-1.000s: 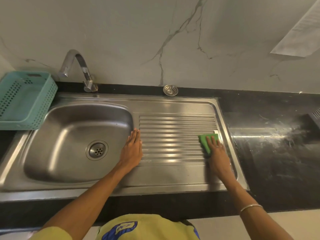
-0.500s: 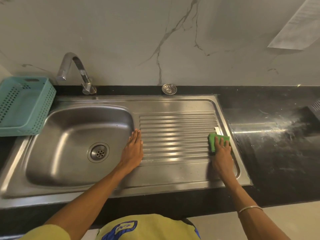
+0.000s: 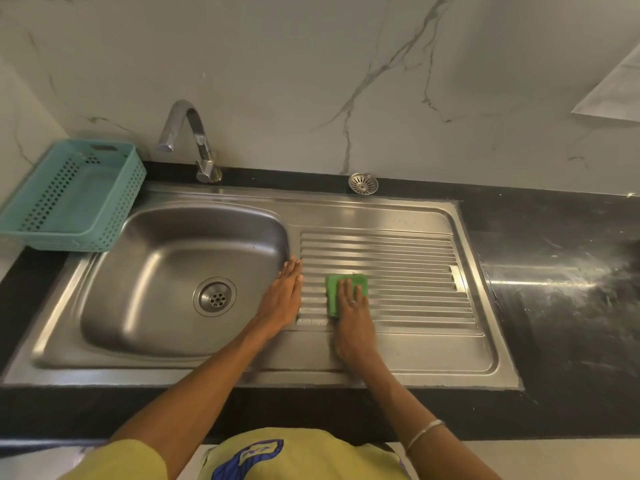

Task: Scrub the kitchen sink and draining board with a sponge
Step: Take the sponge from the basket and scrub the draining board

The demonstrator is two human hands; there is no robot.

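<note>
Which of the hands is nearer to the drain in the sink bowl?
Left. The left hand lies flat on the bowl's right rim, just right of the drain. The right hand is farther right, pressing the sponge on the draining board.

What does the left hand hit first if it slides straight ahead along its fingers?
Probably nothing soon: the left hand lies flat between basin and draining board, fingers pointing toward the wall. Ahead is bare steel, then the sink's raised back rim, well left of the loose strainer.

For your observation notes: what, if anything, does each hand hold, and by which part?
The right hand presses the green sponge from above, fingers flat across its top. The left hand holds nothing.
</note>
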